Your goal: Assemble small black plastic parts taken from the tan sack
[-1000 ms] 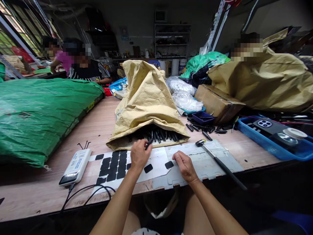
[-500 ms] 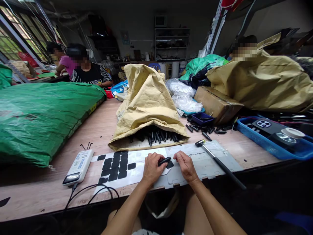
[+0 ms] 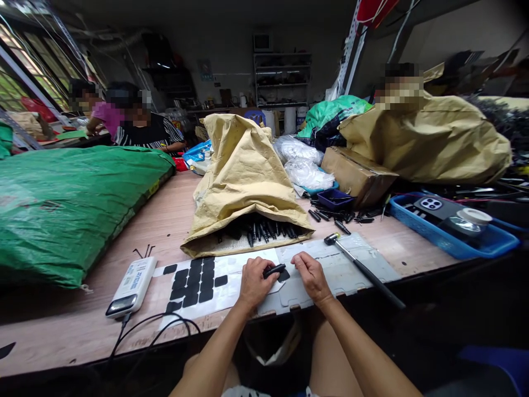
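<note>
My left hand (image 3: 257,278) is closed around a short black cylindrical part (image 3: 274,270) with a tapered end, which points to the right. Just right of it, my right hand (image 3: 309,275) has its thumb and fingers pinched together; whatever is between them is too small to make out. A black rounded square (image 3: 284,277) lies under the cylinder's tip. Beside my left hand, a white sheet (image 3: 236,264) carries several black rounded squares (image 3: 193,281). Ahead, a tan sack (image 3: 243,182) lies with its mouth toward me, showing many similar black parts (image 3: 264,230) inside.
A small hammer (image 3: 363,270) rests on the grey board (image 3: 351,251) at right. A blue tray (image 3: 454,231) holds a phone. At left are a white power bank (image 3: 131,286) with a cable and a big green sack (image 3: 78,204). Other people sit beyond the table.
The whole view has shifted slightly left as the head turned. Both hands keep nearly the same pose, the black part still in my left hand.
</note>
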{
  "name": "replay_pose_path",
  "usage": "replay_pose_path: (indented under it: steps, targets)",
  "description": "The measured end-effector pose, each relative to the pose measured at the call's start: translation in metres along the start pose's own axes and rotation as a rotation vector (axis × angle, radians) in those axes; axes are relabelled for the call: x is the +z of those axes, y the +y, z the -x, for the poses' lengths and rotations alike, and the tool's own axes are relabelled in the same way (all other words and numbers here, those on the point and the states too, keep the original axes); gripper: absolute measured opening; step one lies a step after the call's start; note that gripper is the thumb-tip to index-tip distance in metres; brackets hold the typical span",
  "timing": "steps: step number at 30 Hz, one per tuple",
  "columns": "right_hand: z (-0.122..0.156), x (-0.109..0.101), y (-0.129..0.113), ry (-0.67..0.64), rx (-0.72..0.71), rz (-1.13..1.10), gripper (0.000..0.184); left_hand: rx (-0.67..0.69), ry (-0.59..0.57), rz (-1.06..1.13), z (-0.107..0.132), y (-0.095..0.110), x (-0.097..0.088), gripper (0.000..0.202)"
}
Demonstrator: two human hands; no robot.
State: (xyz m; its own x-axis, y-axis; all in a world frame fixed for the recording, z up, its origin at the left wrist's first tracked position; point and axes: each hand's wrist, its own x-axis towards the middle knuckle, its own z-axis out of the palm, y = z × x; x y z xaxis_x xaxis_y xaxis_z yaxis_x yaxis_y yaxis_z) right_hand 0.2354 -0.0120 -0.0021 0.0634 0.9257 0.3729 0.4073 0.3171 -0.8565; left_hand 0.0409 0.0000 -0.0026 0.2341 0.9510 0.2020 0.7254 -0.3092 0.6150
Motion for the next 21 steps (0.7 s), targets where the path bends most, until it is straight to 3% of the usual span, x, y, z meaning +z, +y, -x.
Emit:
replay_pose_path:
  steps: [4, 7, 9, 11, 13, 16, 19, 21]
  targets:
    - [-0.01, -0.044, 0.014, 0.162, 0.043, 0.247, 0.026, -0.013, -0.013, 0.01, 0.0, -0.001, 0.0, 0.014]
    - [-0.012, -0.09, 0.033, 0.271, 0.173, 0.712, 0.029, -0.017, -0.019, 0.016, 0.0, -0.001, 0.0, 0.014]
    - [-0.009, -0.114, 0.045, 0.204, 0.313, 0.944, 0.034, -0.017, -0.02, 0.021, 0.0, -0.001, 0.0, 0.015]
    - [-0.005, -0.128, 0.056, 0.096, 0.41, 1.032, 0.035, -0.02, -0.019, 0.027, 0.0, -0.001, 0.0, 0.015]
    - [-0.002, -0.134, 0.062, 0.021, 0.423, 1.039, 0.03, -0.024, -0.018, 0.036, 0.0, -0.001, 0.0, 0.014]
    - [0.004, -0.132, 0.06, 0.048, 0.333, 1.008, 0.025, -0.023, -0.023, 0.052, 0.0, 0.0, 0.0, 0.014]
    - [0.015, -0.116, 0.043, 0.134, 0.225, 0.813, 0.023, -0.024, -0.041, 0.072, 0.0, 0.0, -0.001, 0.013]
    - [0.027, -0.098, 0.025, 0.098, 0.19, 0.627, 0.025, -0.028, -0.049, 0.091, 0.0, -0.001, -0.001, 0.012]
